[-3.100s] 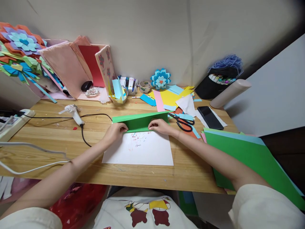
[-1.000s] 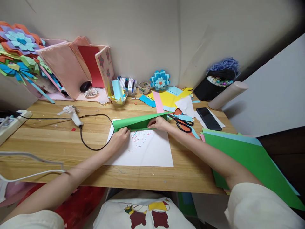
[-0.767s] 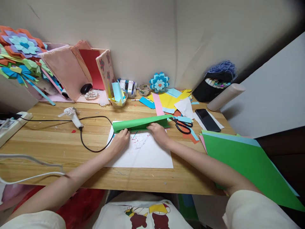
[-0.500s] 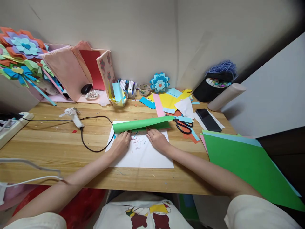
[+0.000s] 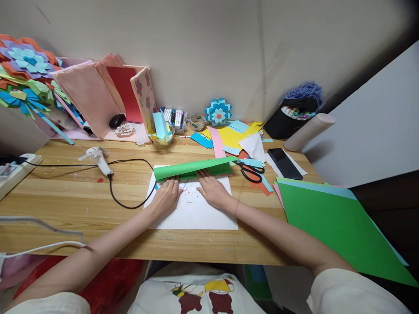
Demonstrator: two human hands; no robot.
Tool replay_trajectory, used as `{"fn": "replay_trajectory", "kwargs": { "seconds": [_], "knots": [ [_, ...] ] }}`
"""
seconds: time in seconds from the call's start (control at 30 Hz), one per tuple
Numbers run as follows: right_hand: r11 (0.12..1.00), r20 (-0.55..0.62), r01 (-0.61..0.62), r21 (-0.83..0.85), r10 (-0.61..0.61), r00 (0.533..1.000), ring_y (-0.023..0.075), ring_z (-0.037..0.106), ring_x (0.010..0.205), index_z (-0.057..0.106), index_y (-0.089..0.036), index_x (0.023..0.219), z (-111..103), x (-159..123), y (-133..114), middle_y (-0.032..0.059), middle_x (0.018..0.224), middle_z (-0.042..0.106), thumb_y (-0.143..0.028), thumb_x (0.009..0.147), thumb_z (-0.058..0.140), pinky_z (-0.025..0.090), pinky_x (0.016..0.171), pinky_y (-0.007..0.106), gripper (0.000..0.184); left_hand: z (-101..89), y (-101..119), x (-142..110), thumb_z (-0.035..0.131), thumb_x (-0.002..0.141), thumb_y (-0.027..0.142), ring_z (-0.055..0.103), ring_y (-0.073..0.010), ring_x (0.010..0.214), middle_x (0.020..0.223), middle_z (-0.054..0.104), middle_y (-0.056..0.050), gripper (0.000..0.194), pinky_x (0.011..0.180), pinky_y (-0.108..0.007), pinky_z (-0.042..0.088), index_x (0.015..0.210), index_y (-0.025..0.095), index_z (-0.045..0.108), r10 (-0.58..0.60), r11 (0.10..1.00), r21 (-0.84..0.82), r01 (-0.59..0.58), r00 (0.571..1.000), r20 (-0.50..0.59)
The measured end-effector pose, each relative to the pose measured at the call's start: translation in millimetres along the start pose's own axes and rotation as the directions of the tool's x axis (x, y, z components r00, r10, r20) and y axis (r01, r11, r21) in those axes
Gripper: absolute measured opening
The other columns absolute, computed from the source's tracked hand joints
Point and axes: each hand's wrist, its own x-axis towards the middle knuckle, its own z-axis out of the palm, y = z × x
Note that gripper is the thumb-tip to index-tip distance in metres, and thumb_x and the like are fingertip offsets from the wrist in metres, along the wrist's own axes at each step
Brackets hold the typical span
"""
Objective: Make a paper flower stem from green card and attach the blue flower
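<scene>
A green sheet of paper (image 5: 191, 168), its far part curled over toward me, lies across the upper part of a white sheet (image 5: 199, 216) with coloured marks on it. My left hand (image 5: 166, 195) is open and rests flat, fingertips touching the near edge of the green paper under the curl. To its right my right hand (image 5: 212, 191) is also open, with fingers stretched onto the green paper and the thumb apart on the white sheet. Just past the roll's right end lie black-handled scissors (image 5: 250, 171). The tips of some fingers are hidden under the curl.
A white glue gun (image 5: 100, 160) with a looping black cord lies left. Paper scraps (image 5: 231, 138), a blue paper flower (image 5: 218, 112) and a tape roll (image 5: 197, 123) are at the back. A phone (image 5: 284, 164) and stacked green sheets (image 5: 334, 226) lie right.
My fingers have straightened and spread flatter on the green paper, and both thumbs have moved out onto the white sheet. The curled paper stays in nearly the same place.
</scene>
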Motion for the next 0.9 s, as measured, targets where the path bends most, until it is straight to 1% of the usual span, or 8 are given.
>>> {"fn": "replay_trajectory", "kwargs": {
  "seconds": [0.13, 0.23, 0.43, 0.53, 0.63, 0.8, 0.83, 0.9],
  "knots": [
    [1.0, -0.008, 0.007, 0.031, -0.007, 1.0, 0.026, 0.025, 0.13, 0.031, -0.005, 0.133, 1.3, 2.0, 1.7, 0.0169, 0.139, 0.031, -0.037, 0.089, 0.031, 0.025, 0.104, 0.045, 0.054, 1.0, -2.7, 1.6, 0.027, 0.089, 0.032, 0.048, -0.0273, 0.106, 0.113, 0.054, -0.02, 0.043, 0.087, -0.039, 0.04, 0.117, 0.004, 0.044, -0.008, 0.999, -0.053, 0.006, 0.999, -0.041],
    [0.999, -0.011, 0.009, 0.044, -0.009, 1.0, 0.0263, 0.022, 0.131, 0.029, -0.006, 0.134, 3.4, 3.8, 2.6, 0.0162, 0.141, 0.026, -0.037, 0.089, 0.03, 0.024, 0.105, 0.046, 0.055, 3.5, -7.3, 2.9, 0.029, 0.089, 0.03, 0.043, -0.0264, 0.116, 0.124, 0.049, -0.019, 0.043, 0.094, -0.04, 0.036, 0.123, 0.007, 0.041, -0.022, 0.994, -0.108, 0.015, 0.998, -0.061],
    [0.999, -0.007, -0.007, 0.048, 0.007, 1.0, 0.0288, 0.017, 0.132, 0.029, -0.005, 0.134, 4.3, 8.4, 2.9, 0.0166, 0.142, 0.023, -0.042, 0.088, 0.032, 0.022, 0.105, 0.048, 0.059, 5.3, -13.2, 3.7, 0.031, 0.088, 0.031, 0.039, -0.0272, 0.12, 0.126, 0.049, -0.015, 0.044, 0.099, -0.041, 0.032, 0.124, 0.01, 0.043, -0.031, 0.993, -0.115, 0.024, 0.998, -0.061],
    [0.999, -0.01, -0.01, 0.041, 0.01, 1.0, 0.03, 0.02, 0.13, 0.032, -0.004, 0.133, 5.7, 10.7, 3.8, 0.0174, 0.141, 0.027, -0.04, 0.089, 0.03, 0.021, 0.105, 0.049, 0.056, 5.9, -17.6, 5.3, 0.029, 0.089, 0.029, 0.039, -0.0266, 0.12, 0.127, 0.049, -0.013, 0.043, 0.099, -0.04, 0.033, 0.124, 0.01, 0.044, -0.033, 0.993, -0.117, 0.026, 0.998, -0.059],
    [0.999, -0.01, -0.013, 0.038, 0.013, 1.0, 0.0295, 0.023, 0.13, 0.033, -0.005, 0.133, 8.3, 12.8, 4.8, 0.0172, 0.14, 0.029, -0.037, 0.09, 0.029, 0.022, 0.105, 0.048, 0.054, 7.6, -23.2, 8.6, 0.028, 0.09, 0.027, 0.042, -0.0248, 0.118, 0.126, 0.051, -0.01, 0.04, 0.096, -0.038, 0.037, 0.122, 0.014, 0.048, -0.043, 0.99, -0.135, 0.037, 0.998, -0.038],
    [0.999, -0.052, -0.009, 0.035, 0.011, 0.999, 0.029, 0.015, 0.132, 0.024, -0.005, 0.136, 10.1, 15.5, 5.8, 0.0178, 0.142, 0.022, -0.041, 0.088, 0.033, 0.02, 0.105, 0.049, 0.061, 11.4, -27.3, 13.4, 0.031, 0.089, 0.027, 0.041, -0.0246, 0.121, 0.129, 0.048, -0.012, 0.04, 0.099, -0.039, 0.035, 0.123, 0.012, 0.047, -0.059, 0.981, -0.188, 0.05, 0.997, -0.045],
    [1.0, -0.053, -0.005, 0.021, 0.006, 0.999, 0.0291, 0.016, 0.132, 0.025, -0.004, 0.136, 9.8, 16.7, 6.4, 0.018, 0.142, 0.022, -0.04, 0.088, 0.033, 0.021, 0.105, 0.048, 0.06, 12.0, -28.3, 14.3, 0.031, 0.089, 0.027, 0.041, -0.0242, 0.121, 0.129, 0.048, -0.012, 0.04, 0.099, -0.039, 0.035, 0.123, 0.012, 0.047, -0.065, 0.976, -0.209, 0.055, 0.997, -0.043],
    [1.0, -0.039, -0.003, -0.018, 0.002, 0.999, 0.029, 0.022, 0.13, 0.028, -0.004, 0.134, 9.4, 20.1, 8.3, 0.0181, 0.14, 0.027, -0.035, 0.089, 0.032, 0.023, 0.105, 0.046, 0.055, 12.8, -31.4, 16.5, 0.032, 0.089, 0.026, 0.043, -0.0225, 0.119, 0.129, 0.049, -0.01, 0.038, 0.097, -0.038, 0.036, 0.121, 0.015, 0.049, -0.077, 0.962, -0.265, 0.064, 0.996, -0.039]
  ]
}}
